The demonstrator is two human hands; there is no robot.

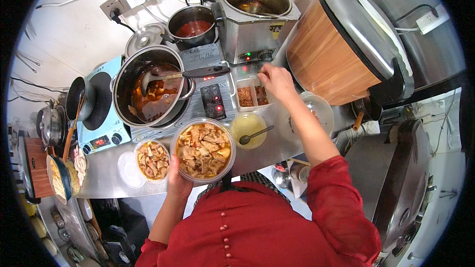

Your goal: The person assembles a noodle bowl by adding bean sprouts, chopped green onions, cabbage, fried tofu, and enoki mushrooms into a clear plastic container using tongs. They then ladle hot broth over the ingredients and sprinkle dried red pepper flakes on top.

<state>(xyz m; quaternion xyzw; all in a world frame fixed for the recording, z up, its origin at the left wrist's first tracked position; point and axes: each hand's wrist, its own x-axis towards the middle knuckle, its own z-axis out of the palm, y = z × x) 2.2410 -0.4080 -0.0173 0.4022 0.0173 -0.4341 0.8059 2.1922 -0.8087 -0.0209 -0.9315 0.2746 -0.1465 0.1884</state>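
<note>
White wall far left, socket with black plug, loose cables. Steel table centre. Second white socket far right. Grey floor near right. Bright, even light.

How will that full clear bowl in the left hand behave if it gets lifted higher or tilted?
The clear bowl looks filled nearly to its rim, so it is probably heavy and apt to spill if tilted. Its thin plastic wall may flex. The left hand grips only one edge, so it may sag.

A big pot of red stew with a ladle sits left; far back stands a smaller saucepan; a wood-patterned rice cooker fills the right.
</note>
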